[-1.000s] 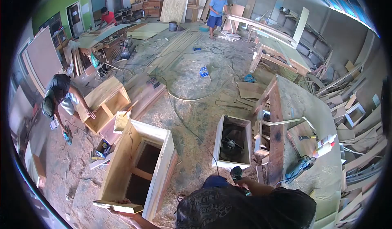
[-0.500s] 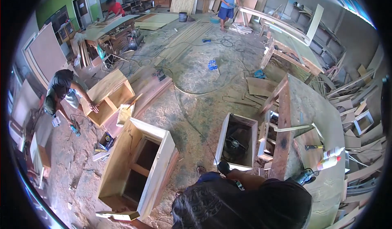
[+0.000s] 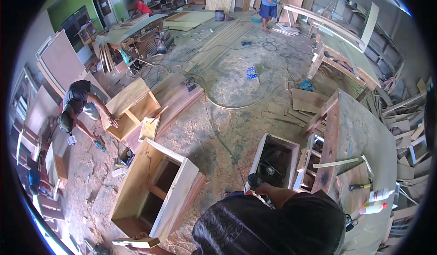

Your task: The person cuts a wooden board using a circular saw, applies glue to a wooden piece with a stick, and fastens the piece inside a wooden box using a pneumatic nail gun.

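Note:
At the bottom left, my left hand (image 3: 142,236) is closed on the edge of a short wooden board (image 3: 136,242), at the near end of an open wooden cabinet frame (image 3: 170,193). Much of that hand is hidden by the board. In front of my body, my right hand (image 3: 264,190) grips a dark power tool (image 3: 254,181), close to the near left edge of a box (image 3: 295,157) with dark items inside. A thin cord runs over the floor towards the tool.
At left a co-worker (image 3: 77,100) bends beside another wooden cabinet (image 3: 127,102). Two more people stand at the back. On the right, a workbench (image 3: 364,132) holds glue bottles (image 3: 373,207), a brush-like tool (image 3: 359,187) and wood strips. Sawdust and cords cover the floor.
The view has turned, so most of the scene sits further right and slightly lower. My right hand and the power tool appear slightly higher and further right. My left hand remains at the board.

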The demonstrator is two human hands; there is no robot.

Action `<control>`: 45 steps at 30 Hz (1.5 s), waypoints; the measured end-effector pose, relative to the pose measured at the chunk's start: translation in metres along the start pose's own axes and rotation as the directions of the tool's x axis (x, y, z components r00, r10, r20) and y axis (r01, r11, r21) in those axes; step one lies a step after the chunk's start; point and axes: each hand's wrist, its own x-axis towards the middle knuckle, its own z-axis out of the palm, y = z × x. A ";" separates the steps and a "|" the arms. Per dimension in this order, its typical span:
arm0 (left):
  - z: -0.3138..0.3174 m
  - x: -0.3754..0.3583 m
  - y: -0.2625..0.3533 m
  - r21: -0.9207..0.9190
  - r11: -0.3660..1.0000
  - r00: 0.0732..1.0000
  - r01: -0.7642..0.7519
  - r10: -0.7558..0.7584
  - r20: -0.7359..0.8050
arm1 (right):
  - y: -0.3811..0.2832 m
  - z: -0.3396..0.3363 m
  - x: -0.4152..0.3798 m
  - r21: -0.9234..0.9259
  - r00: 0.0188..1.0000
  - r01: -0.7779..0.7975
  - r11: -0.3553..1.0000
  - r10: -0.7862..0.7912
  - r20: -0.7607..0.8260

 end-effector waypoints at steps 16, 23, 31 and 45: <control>0.018 -0.026 0.004 0.071 0.997 1.000 -0.022 0.023 -0.016 | 0.012 -0.007 0.019 -0.325 0.989 0.150 0.934 -0.139 0.059; 0.018 -0.022 0.004 0.078 0.997 1.000 -0.018 0.017 0.012 | 0.041 0.022 0.046 -0.285 0.996 0.053 0.957 -0.031 0.080; 0.000 0.002 0.010 0.032 0.999 0.998 -0.006 0.004 0.056 | 0.055 0.032 0.000 -0.335 0.993 0.117 0.935 -0.118 0.017; -0.049 0.063 0.031 0.003 0.999 0.996 0.042 -0.042 0.078 | 0.008 0.095 -0.052 0.046 0.990 0.091 0.995 -0.086 -0.115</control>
